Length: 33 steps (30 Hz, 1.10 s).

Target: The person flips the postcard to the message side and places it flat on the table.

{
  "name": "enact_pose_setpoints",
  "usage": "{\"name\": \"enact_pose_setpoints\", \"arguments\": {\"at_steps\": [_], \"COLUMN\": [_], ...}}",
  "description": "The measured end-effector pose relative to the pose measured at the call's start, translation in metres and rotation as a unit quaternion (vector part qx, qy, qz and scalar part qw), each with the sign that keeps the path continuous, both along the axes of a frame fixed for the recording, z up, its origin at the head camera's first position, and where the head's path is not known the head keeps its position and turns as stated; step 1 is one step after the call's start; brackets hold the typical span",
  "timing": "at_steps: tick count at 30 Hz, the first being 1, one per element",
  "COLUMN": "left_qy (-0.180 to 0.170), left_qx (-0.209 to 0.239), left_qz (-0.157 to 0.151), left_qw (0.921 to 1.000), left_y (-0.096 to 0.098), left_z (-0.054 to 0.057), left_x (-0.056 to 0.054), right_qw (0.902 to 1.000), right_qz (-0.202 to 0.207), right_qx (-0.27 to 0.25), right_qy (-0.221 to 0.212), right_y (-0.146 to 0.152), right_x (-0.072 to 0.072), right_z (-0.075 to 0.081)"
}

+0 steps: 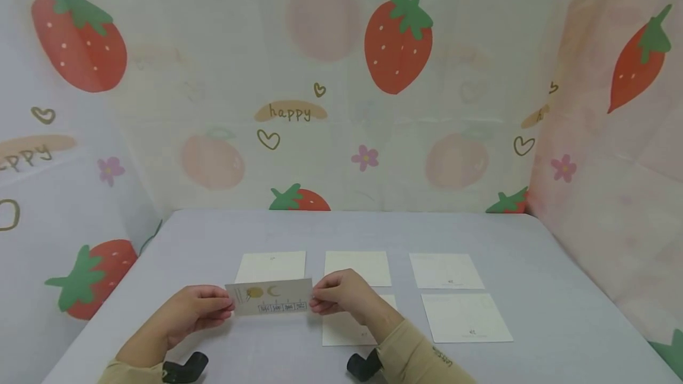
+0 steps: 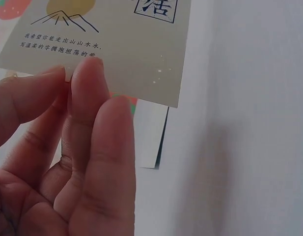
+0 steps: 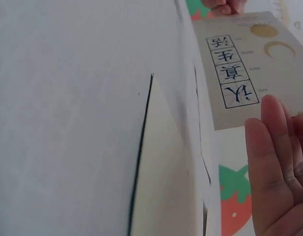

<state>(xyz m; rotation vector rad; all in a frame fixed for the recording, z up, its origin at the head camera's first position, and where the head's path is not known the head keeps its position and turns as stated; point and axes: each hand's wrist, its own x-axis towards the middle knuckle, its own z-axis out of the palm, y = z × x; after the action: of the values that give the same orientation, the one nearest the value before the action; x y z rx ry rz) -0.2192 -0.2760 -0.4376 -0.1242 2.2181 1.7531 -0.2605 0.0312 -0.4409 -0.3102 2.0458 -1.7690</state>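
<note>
A grey postcard (image 1: 271, 297) is held up above the near part of the table, between both hands. It bears a gold sun and crescent moon and a row of boxed Chinese characters, clearest on the postcard (image 3: 249, 64) in the right wrist view. My left hand (image 1: 194, 313) pinches its left edge between thumb and fingers; line-drawn mountains and small text show by the left fingertips (image 2: 87, 73). At the opposite edge, my right hand (image 1: 347, 295) pinches with its thumb and fingers. Part of a pale card (image 1: 347, 333) lies behind the right forearm.
Several pale cards lie in two rows on the white table (image 1: 416, 366): a back left card (image 1: 272, 262), a back middle card (image 1: 357, 262), a back right card (image 1: 447, 271) and a front right card (image 1: 466, 319). Strawberry-printed curtains (image 1: 341, 76) enclose the table.
</note>
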Motion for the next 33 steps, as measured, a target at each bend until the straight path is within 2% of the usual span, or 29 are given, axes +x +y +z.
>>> {"name": "enact_pose_setpoints", "arguments": {"at_steps": [14, 20, 28, 33], "left_qy": [0.006, 0.017, 0.008, 0.011], "left_qx": [0.011, -0.004, -0.007, -0.005], "left_qz": [-0.006, 0.007, 0.029, 0.013], "left_qw": [0.9999, 0.9998, 0.9995, 0.9998], "left_y": [0.0007, 0.0014, 0.0047, 0.0063], "left_z": [-0.0017, -0.0031, -0.0032, -0.0043], "left_x": [0.0015, 0.0021, 0.0025, 0.0032], "right_qw": [0.9994, 0.9994, 0.9997, 0.9998], "right_qz": [0.017, 0.017, 0.004, -0.007], "right_qx": [-0.027, -0.030, -0.025, -0.014], "right_qy": [-0.012, -0.006, -0.002, 0.007], "right_y": [0.0015, 0.0008, -0.0012, -0.0026], "right_x": [0.0002, 0.0012, 0.0009, 0.0002], "right_z": [-0.0021, -0.0019, -0.0041, -0.0065]}}
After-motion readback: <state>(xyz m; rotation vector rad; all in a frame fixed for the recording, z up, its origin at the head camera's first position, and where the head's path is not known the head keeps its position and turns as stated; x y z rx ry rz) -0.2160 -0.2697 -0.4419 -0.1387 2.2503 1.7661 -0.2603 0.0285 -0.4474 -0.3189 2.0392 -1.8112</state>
